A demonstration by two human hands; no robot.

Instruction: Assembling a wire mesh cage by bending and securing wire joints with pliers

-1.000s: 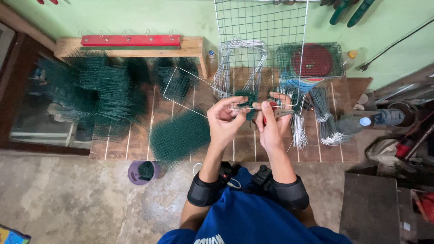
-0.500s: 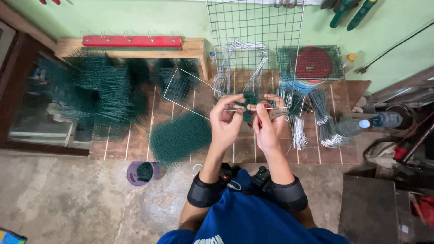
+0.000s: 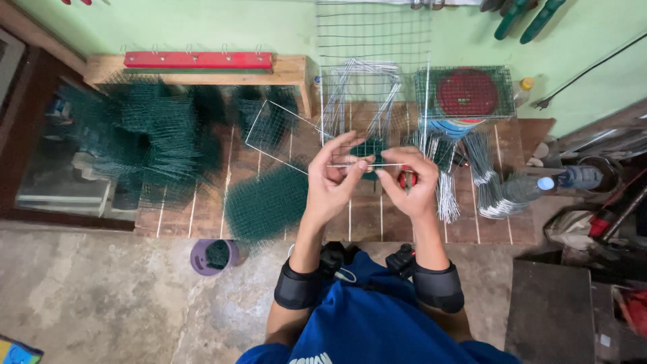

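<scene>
Both hands have drifted slightly closer together since earlier; the left hand (image 3: 335,176) pinches a thin silver wire rod (image 3: 350,164), the right hand (image 3: 412,183) grips its other end with a red-handled tool (image 3: 404,178), holding it level above the wooden slatted surface (image 3: 364,219).

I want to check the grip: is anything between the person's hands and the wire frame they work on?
Nothing visible. The left hand and the right hand both touch the thin wire frame directly with bare fingers. The right hand also holds a red-handled tool, beside the wire.
</scene>
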